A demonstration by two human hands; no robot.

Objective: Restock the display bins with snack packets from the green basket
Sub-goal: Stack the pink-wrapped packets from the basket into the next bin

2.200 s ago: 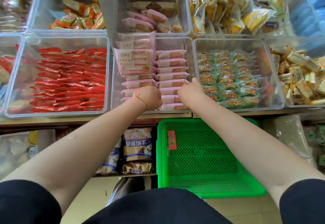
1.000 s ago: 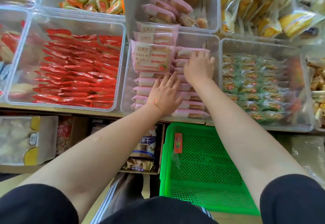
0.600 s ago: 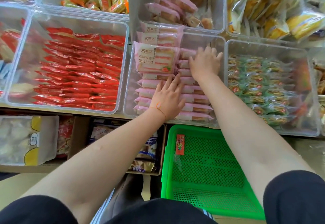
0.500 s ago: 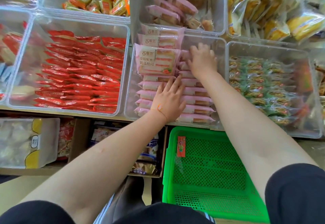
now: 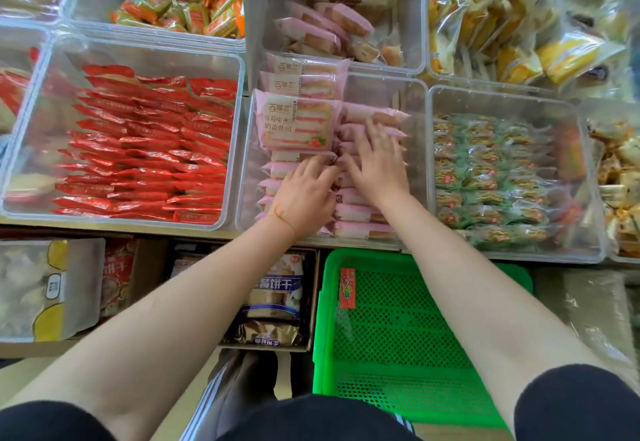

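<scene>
Bright, even daylight fills the scene with soft shadows. Glare whitens the clear bin walls [image 5: 420, 42]. The right hand [image 5: 375, 160] is motion-blurred, and the far corners bend and smear.

Setting: a snack shop's self-service display, seen from above.
Display: clear plastic bins [image 5: 242, 150] are set edge to edge in rows, each filled with one sort of wrapped snack.
Stock: red packets [image 5: 145, 143], pink packets [image 5: 360, 215], green packets [image 5: 485, 170] and yellow bagged cakes [image 5: 519, 25] are sorted by kind.
Reserve: cardboard cartons [image 5: 311, 302] of bagged biscuits are kept on the shelf beneath.
Restocking gear: a green basket [image 5: 398, 336] is placed below the bins.
</scene>
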